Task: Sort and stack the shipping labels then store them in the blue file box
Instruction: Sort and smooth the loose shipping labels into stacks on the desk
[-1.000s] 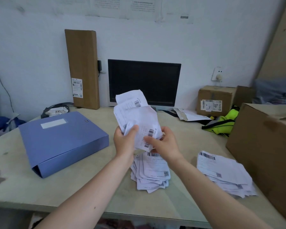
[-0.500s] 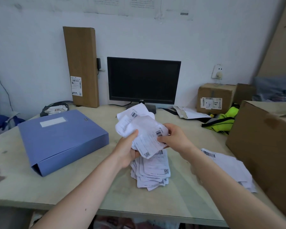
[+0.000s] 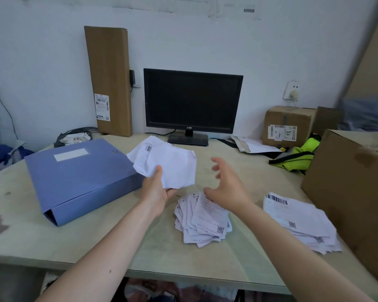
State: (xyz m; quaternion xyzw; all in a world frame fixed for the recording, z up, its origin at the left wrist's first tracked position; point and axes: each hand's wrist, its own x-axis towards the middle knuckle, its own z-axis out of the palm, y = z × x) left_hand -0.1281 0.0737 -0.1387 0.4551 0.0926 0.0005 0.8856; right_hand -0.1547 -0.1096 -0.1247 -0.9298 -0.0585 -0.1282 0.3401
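My left hand (image 3: pixel 156 190) grips a bunch of white shipping labels (image 3: pixel 166 164) above the table, thumb on top. My right hand (image 3: pixel 226 186) hovers just right of them with fingers spread, holding nothing. Below it a fanned pile of labels (image 3: pixel 202 223) lies on the table. A second pile of labels (image 3: pixel 301 223) lies at the right, beside the big carton. The blue file box (image 3: pixel 79 175) lies flat and closed at the left, its white tag facing up.
A dark monitor (image 3: pixel 192 103) stands at the back centre. A tall cardboard box (image 3: pixel 109 81) leans on the wall. A small labelled carton (image 3: pixel 288 125), a neon-yellow vest (image 3: pixel 297 158) and a large carton (image 3: pixel 354 192) fill the right side.
My right hand let go of the held labels and opened, moving right. One label now lies on top of the middle pile. My left hand lowered its bunch toward the file box.
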